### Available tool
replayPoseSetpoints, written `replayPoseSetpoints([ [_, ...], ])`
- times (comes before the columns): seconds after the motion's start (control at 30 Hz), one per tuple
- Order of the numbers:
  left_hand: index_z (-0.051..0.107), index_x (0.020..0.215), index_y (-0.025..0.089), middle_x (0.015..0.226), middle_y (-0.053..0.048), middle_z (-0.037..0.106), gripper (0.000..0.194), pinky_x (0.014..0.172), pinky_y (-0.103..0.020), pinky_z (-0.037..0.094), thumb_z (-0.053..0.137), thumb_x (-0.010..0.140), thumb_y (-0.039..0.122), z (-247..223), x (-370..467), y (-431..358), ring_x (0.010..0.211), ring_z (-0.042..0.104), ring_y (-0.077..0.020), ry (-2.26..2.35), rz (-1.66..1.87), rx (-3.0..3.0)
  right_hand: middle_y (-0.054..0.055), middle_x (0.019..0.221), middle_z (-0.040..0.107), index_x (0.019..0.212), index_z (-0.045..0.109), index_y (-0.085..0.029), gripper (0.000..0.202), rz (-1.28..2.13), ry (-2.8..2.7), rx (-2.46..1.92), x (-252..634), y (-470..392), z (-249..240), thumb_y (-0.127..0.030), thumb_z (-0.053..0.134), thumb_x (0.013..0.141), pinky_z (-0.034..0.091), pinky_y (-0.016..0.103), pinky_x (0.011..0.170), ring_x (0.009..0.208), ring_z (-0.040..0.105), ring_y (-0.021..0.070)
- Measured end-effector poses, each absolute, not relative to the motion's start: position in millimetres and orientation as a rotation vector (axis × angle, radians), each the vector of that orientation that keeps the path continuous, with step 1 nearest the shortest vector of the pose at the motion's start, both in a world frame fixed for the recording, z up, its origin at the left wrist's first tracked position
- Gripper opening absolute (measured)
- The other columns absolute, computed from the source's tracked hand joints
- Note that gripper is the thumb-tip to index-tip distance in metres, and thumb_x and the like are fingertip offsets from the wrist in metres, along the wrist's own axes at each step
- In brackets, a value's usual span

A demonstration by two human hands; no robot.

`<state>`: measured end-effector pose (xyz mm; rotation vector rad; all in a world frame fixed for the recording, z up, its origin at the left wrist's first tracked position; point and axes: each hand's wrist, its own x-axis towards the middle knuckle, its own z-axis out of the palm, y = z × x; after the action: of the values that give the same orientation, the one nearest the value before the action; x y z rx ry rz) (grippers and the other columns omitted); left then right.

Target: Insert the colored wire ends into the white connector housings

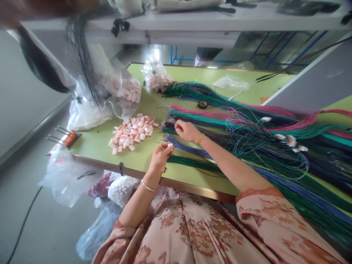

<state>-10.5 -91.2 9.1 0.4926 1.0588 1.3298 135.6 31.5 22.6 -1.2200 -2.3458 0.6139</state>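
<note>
My left hand pinches a small white connector housing near the front edge of the table. Above and right of it, my right hand is closed with its fingertips over the ends of the dark wires; whether a wire is between them I cannot make out. Just below lie the blue wires and the green wires in bundles. Left of my hands spreads a loose pile of white and orange connector housings.
Pink wires and a roll of black tape lie farther back. Wired connectors rest on the bundles at right. Plastic bags of housings stand back left, near an orange pronged holder. A shelf overhangs the far side.
</note>
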Motion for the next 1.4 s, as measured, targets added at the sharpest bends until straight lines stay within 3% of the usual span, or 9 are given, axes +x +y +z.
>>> replayPoseSetpoints([
  [0.33, 0.062, 0.087, 0.013, 0.078, -0.002, 0.064, 0.027, 0.064, -0.02, 0.045, 0.079, 0.066, 0.018, 11, -9, -89, 0.067, 0.056, -0.0069, 0.921, 1.336, 0.414, 0.0, 0.062, 0.059, 0.071, 0.063, -0.013, 0.019, 1.152, -1.952, -1.042, 129, -2, 48, -0.031, 0.058, 0.073, 0.039, 0.022, 0.056, 0.057, 0.048, 0.0093],
  [0.53, 0.062, 0.087, 0.014, 0.078, 0.0, 0.06, 0.022, 0.064, -0.019, 0.045, 0.075, 0.07, 0.014, 15, -6, -86, 0.064, 0.052, -0.0052, 0.813, 1.299, 0.356, -0.004, 0.054, 0.049, 0.068, 0.063, -0.013, 0.021, 1.226, -1.837, -1.125, 150, -31, 46, -0.034, 0.062, 0.069, 0.027, 0.02, 0.046, 0.049, 0.034, 0.0059],
  [0.7, 0.062, 0.088, 0.016, 0.08, 0.0, 0.06, 0.02, 0.067, -0.021, 0.047, 0.072, 0.072, 0.013, 16, -3, -84, 0.066, 0.055, -0.0062, 0.813, 1.259, 0.349, -0.006, 0.051, 0.043, 0.067, 0.058, -0.015, 0.015, 1.135, -1.832, -1.127, 156, -48, 37, -0.03, 0.059, 0.07, 0.025, 0.02, 0.046, 0.048, 0.03, 0.0054],
  [1.03, 0.063, 0.088, 0.016, 0.081, -0.001, 0.061, 0.017, 0.069, -0.021, 0.046, 0.07, 0.073, 0.011, 18, 0, -84, 0.067, 0.055, -0.0069, 0.833, 1.249, 0.356, -0.001, 0.06, 0.057, 0.069, 0.06, -0.017, 0.01, 0.806, -1.97, -1.098, 158, -57, 32, -0.025, 0.056, 0.074, 0.035, 0.022, 0.055, 0.055, 0.046, 0.0095],
  [1.4, 0.063, 0.082, 0.016, 0.077, 0.001, 0.064, 0.027, 0.067, -0.021, 0.044, 0.082, 0.064, 0.021, 14, 12, -87, 0.063, 0.054, -0.0061, 0.929, 1.355, 0.457, 0.004, 0.069, 0.064, 0.073, 0.059, -0.018, 0.012, 0.439, -2.146, -1.02, 153, -63, 19, -0.022, 0.051, 0.081, 0.035, 0.024, 0.06, 0.06, 0.051, 0.0123],
])
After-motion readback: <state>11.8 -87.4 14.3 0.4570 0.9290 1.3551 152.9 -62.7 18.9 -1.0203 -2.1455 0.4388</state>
